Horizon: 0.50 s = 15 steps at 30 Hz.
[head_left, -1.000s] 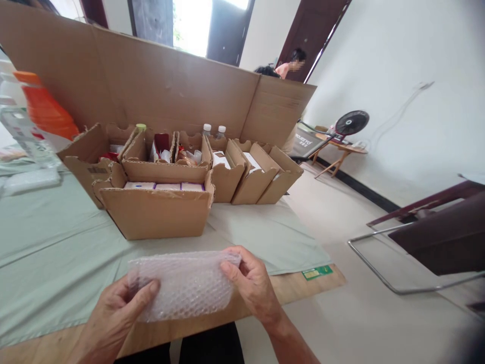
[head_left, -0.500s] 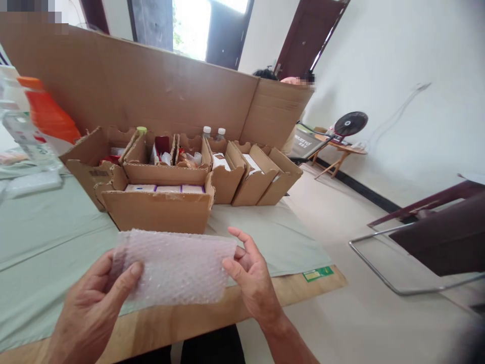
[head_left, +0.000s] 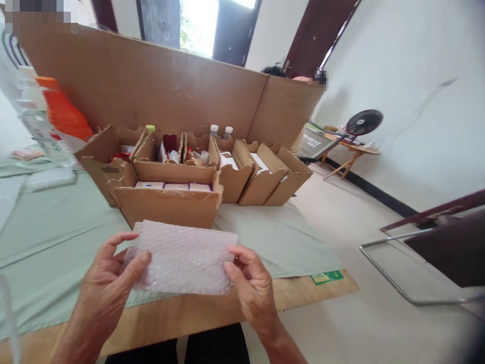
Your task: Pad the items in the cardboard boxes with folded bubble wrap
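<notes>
A flat, whitish bubble wrap pouch is stretched between my two hands above the front of the table. My left hand grips its left end, thumb on top and the other fingers partly behind it. At the right end my right hand pinches the edge between thumb and fingers. Whether anything lies inside the wrap I cannot tell. Just beyond it stands an open cardboard box with a row of white packs edged in purple.
Several cardboard bins with mixed goods line the back, before a tall cardboard panel. An orange bottle stands at left, near clear plastic packaging. A green cloth covers the wooden table. A person's head shows behind the panel.
The bubble wrap pouch has risen slightly and tilted a little. My right index finger, raised before, now rests on its edge. The view has shifted somewhat to the left.
</notes>
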### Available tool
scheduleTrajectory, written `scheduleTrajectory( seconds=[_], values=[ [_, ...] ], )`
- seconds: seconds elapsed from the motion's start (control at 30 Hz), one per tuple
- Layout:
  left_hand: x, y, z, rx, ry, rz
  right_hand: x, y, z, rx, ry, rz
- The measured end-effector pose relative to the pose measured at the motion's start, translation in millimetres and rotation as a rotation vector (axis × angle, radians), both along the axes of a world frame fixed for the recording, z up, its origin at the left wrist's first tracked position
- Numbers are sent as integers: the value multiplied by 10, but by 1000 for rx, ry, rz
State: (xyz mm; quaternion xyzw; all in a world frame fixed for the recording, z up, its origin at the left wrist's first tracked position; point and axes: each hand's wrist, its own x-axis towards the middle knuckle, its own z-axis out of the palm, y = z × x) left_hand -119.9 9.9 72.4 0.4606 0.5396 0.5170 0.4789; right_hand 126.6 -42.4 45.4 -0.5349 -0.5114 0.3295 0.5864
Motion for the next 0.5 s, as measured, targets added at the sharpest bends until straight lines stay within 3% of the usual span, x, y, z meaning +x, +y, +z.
scheduleTrajectory(
  seconds=[0.1,0.2,0.37,0.5],
  values=[
    [-65,11,12,74,25,-43,70,65,109,-43,0,71],
    [-114,14,151,143,121,-70,123,108,330,-8,-70,130],
    [-84,211,667,379,301,135,87,371,1003,225,-316,120],
    [-48,702,1021,722,550,221,78,905,1411,486,-561,25]
  ],
)
